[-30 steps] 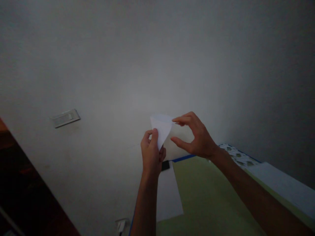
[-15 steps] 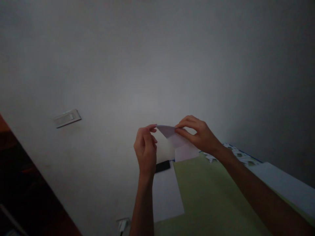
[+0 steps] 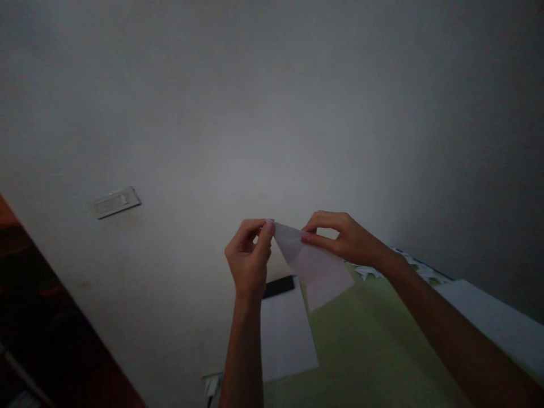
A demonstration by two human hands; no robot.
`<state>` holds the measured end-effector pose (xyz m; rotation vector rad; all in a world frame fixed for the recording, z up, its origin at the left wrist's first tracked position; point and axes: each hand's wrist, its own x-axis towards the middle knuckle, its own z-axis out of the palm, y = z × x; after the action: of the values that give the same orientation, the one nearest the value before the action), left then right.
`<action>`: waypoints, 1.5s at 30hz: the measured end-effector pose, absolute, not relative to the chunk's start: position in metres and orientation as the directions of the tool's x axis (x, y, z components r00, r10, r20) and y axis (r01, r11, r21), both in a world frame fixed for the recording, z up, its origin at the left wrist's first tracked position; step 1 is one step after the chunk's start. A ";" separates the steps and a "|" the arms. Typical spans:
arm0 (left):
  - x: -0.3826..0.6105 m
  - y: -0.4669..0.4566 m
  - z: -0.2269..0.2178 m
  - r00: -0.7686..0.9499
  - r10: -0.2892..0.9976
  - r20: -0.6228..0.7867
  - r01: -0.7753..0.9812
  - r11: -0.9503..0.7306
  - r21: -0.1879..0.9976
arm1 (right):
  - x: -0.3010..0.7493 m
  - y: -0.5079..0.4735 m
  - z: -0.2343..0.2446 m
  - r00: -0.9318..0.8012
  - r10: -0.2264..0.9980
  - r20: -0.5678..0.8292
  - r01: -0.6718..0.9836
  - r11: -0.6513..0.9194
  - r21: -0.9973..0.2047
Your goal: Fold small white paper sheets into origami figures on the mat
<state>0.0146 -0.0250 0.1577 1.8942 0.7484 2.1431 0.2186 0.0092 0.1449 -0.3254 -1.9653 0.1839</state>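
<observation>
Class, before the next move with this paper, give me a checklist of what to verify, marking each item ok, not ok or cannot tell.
1. Left hand pinching one corner of the held paper: ok.
2. Right hand gripping its upper edge between thumb and fingers: ok.
3. Held paper lying flat on the green surface: not ok, the hands hold it up.
4. Creases sharp and even: cannot tell, the picture is too dim.
5. White sheet and the black object at its far end out of both hands: ok.
</observation>
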 end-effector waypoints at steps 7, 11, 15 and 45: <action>0.022 -0.029 0.161 -0.241 0.379 0.893 0.292 -0.849 0.440 | 0.217 0.003 0.147 -0.417 0.327 0.848 0.124 0.945 -0.303; 0.028 -0.036 0.163 -0.300 0.326 0.897 0.368 -0.828 0.423 | 0.209 -0.003 0.148 -0.450 0.318 0.835 0.053 0.942 -0.330; 0.029 -0.038 0.163 -0.345 0.293 0.892 0.378 -0.826 0.418 | 0.204 -0.007 0.148 -0.485 0.318 0.815 -0.009 0.930 -0.368; 0.022 -0.037 0.160 -0.224 0.374 0.900 0.642 -0.638 0.425 | 0.199 -0.014 0.153 -0.338 0.493 0.802 -0.030 0.846 -0.533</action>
<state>0.0225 -0.0369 0.1600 2.0655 1.3884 2.2329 0.1985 -0.0145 0.1529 -0.3488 -1.8492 0.5556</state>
